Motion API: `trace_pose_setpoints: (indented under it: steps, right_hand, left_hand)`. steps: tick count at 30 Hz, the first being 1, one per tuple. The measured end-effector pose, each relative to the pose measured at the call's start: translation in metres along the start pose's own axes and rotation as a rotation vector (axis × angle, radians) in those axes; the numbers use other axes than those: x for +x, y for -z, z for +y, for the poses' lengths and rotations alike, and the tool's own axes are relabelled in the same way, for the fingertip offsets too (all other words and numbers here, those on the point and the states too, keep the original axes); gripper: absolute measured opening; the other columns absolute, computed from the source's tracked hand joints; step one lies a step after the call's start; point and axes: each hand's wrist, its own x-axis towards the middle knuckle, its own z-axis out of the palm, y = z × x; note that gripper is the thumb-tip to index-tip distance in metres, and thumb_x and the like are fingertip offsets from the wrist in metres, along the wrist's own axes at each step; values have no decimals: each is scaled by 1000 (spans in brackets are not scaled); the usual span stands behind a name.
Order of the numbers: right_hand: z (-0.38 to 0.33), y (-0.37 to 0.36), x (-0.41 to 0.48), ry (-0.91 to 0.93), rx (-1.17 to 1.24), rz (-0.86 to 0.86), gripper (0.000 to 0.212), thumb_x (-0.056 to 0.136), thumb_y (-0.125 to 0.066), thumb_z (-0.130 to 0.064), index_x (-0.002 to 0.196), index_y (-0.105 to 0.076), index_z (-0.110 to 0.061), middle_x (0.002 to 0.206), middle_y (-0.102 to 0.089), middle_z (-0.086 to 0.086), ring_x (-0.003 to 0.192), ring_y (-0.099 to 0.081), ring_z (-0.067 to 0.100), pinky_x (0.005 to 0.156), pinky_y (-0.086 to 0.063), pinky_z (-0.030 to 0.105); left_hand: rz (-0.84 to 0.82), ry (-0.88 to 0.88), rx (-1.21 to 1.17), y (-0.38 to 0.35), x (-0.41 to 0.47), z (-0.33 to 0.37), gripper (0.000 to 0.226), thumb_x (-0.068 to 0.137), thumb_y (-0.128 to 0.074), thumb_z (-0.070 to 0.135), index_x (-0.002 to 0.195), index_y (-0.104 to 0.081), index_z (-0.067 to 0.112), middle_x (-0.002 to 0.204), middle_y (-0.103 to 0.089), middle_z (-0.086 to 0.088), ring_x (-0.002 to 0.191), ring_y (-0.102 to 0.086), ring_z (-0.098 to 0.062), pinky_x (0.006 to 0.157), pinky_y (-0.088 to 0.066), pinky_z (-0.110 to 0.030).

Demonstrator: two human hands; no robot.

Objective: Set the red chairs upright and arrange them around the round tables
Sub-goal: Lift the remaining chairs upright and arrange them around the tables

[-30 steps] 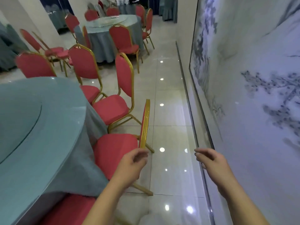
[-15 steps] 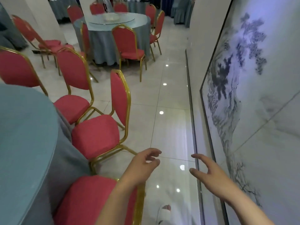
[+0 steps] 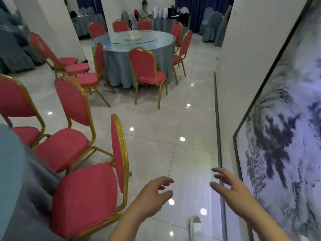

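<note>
Since both hands are free, left hand [image 3: 152, 197] and right hand [image 3: 231, 190] hover over the floor [image 3: 173, 119], fingers loosely spread, holding nothing. Near chair [image 3: 86, 197] stands upright, seat at the near worktop [image 3: 13, 171], just left of the left hand. Likely next are the stacked chairs [image 3: 76, 68] that look tilted, between pillar [image 3: 57, 23] and far worktop [image 3: 133, 42]. Take the top one by the back frame (two hands, not the pad), lift clear, set it down facing the cloth. Versus 0.5 s ago, the view is further down the aisle, the far worktop is closer, and the chair under the left hand is out of frame.
</note>
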Motion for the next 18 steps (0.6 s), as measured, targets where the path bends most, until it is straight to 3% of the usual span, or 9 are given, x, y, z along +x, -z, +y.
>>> trace_pose_setpoints:
  steps: [5, 9, 12, 15, 18]
  right_hand:
    - [-28, 23, 138, 33, 55, -92, 29, 88, -69, -38, 110, -60, -56, 120, -60, -24, 122, -48, -1, 95, -40, 32]
    - [-68, 42, 255, 73, 50, -161, 25, 88, -71, -32, 104, -65, -51, 115, -63, -20, 119, -53, 0, 88, -42, 26]
    - [-99, 42, 342, 95, 55, -206, 23, 90, -70, -28, 109, -66, -40, 117, -63, -13, 119, -55, 8, 93, -44, 30]
    - [-129, 34, 417, 139, 20, -252, 23, 90, -69, -30, 111, -66, -39, 118, -64, -15, 119, -53, 4, 97, -44, 31]
    - [-159, 26, 497, 194, -8, -245, 23, 90, -70, -29, 110, -68, -39, 118, -66, -15, 119, -55, 4, 99, -45, 32]
  left_hand:
    - [85, 56, 17, 25, 110, 32, 26, 87, -64, 37, 110, -62, 50, 120, -59, 26, 113, -52, 7, 98, -47, -26]
    - [188, 75, -6, 70, 191, 64, 27, 90, -65, 33, 111, -63, 50, 122, -57, 25, 116, -50, 6, 96, -47, -24]
    - [296, 122, -10, 115, 242, 69, 29, 92, -65, 29, 114, -63, 47, 121, -58, 22, 117, -51, 2, 91, -51, -27]
    - [350, 152, -6, 161, 292, 66, 28, 90, -67, 31, 110, -64, 50, 120, -60, 22, 117, -53, 1, 76, -50, -16]
    - [387, 168, 13, 218, 361, 64, 27, 90, -68, 29, 110, -65, 46, 118, -62, 19, 116, -54, -1, 89, -52, -27]
